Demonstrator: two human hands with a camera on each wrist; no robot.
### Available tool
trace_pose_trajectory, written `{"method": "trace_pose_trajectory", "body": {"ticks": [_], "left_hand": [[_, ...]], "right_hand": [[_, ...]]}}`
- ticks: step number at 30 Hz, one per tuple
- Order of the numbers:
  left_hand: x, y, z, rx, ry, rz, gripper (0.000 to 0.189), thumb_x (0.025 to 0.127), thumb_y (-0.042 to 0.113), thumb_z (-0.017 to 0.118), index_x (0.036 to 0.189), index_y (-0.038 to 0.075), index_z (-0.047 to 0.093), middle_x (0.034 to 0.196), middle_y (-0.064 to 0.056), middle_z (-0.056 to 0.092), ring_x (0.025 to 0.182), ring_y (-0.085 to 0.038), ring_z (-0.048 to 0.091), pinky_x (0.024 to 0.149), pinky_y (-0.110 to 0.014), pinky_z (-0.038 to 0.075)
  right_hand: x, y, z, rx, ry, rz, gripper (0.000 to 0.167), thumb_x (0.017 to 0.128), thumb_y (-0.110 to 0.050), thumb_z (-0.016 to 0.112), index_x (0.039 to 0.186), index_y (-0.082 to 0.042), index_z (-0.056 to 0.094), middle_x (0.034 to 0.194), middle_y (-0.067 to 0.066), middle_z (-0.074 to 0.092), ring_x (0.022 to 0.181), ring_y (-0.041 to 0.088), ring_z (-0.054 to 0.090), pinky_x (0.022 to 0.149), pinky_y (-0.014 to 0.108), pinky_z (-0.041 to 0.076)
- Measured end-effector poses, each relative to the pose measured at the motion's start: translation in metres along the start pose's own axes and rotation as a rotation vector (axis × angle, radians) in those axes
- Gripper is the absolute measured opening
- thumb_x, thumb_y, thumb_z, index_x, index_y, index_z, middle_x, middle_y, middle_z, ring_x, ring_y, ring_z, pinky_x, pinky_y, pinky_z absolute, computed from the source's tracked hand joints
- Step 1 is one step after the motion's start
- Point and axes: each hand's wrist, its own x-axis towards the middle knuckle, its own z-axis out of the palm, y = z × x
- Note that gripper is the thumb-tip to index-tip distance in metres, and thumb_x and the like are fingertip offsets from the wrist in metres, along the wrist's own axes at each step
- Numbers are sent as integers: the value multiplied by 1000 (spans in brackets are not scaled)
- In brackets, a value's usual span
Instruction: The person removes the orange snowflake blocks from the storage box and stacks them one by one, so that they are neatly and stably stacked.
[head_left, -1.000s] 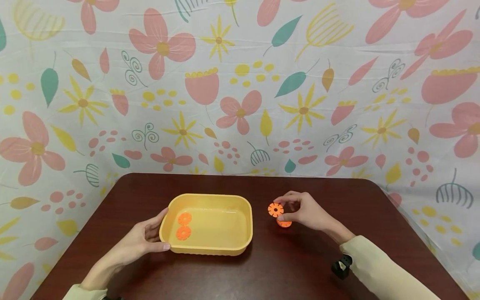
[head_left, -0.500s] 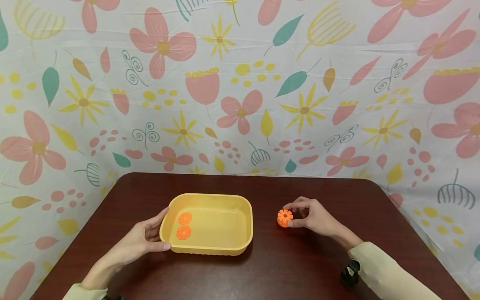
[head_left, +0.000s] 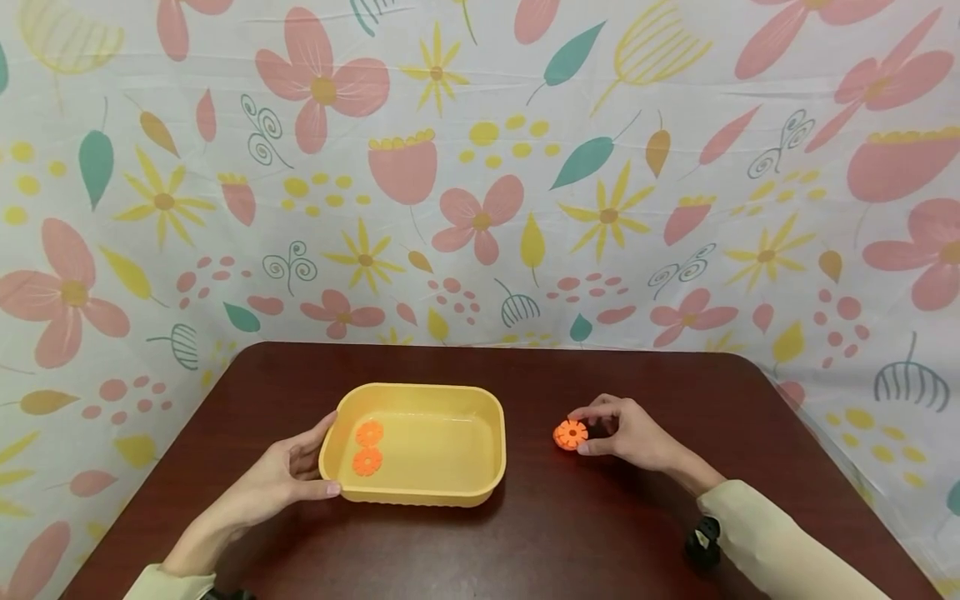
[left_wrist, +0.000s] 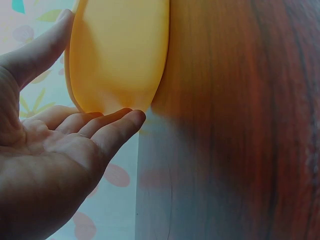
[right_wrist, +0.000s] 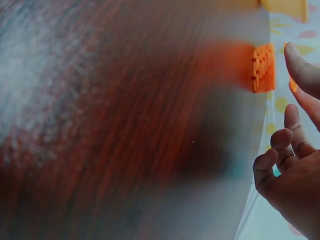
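My left hand (head_left: 281, 471) holds the left end of a shallow yellow plastic basin (head_left: 442, 454), thumb at the near corner and fingers along the end wall. Two flat orange notched discs (head_left: 368, 461) lie inside the basin on its left side. To the right of the basin, my right hand (head_left: 633, 437) pinches an orange notched disc (head_left: 574, 434) between thumb and index finger. This disc overlaps a short stack of similar orange discs (right_wrist: 264, 68) in the head view. From the right wrist, a small gap shows between the stack and the pinching fingertips.
Everything stands on a dark reddish-brown table (head_left: 615, 542) with rounded far corners. Behind it hangs a white cloth (head_left: 480, 167) printed with flowers and leaves. A dark wrist device (head_left: 703, 542) sits at the right sleeve.
My right hand has moved slightly right and nearer, bringing the pinched disc from the stack's far left to in front of it. The left hand and basin stay put.
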Motion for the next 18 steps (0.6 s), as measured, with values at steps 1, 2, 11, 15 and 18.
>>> {"method": "trace_pose_trajectory", "body": {"ticks": [1,2,11,15,18], "left_hand": [[0,0,0,-3,-1,0,101,93,5,80,168,2,12,171,-24,14,147,-48,35,100,-29,52],[0,0,0,-5,-2,-2,101,93,5,80,168,2,12,172,-24,14,147,-48,35,100,-29,52],[0,4,0,10,7,-16,103,93,9,82,169,3,12,171,-24,15,147,-48,35,101,-27,52],[0,3,0,21,14,-16,103,92,9,82,169,3,13,171,-24,16,147,-48,36,101,-27,51],[0,2,0,26,15,-13,103,92,9,82,169,3,13,171,-24,16,146,-48,37,101,-27,51]], "right_hand": [[0,0,0,0,-4,3,42,84,-13,91,122,-2,78,97,12,61,77,31,50,63,29,41],[1,0,0,2,-9,6,42,84,-13,91,122,-1,77,97,12,61,77,32,50,63,29,41],[3,5,0,-13,-18,-4,42,84,-14,91,123,-3,78,96,12,62,79,31,51,65,29,42],[4,8,1,-20,-24,-3,42,84,-17,92,122,-5,79,95,12,63,80,31,52,66,28,43],[5,9,2,-27,-35,-2,43,84,-18,92,123,-6,79,96,11,63,81,32,52,67,28,42]]}}
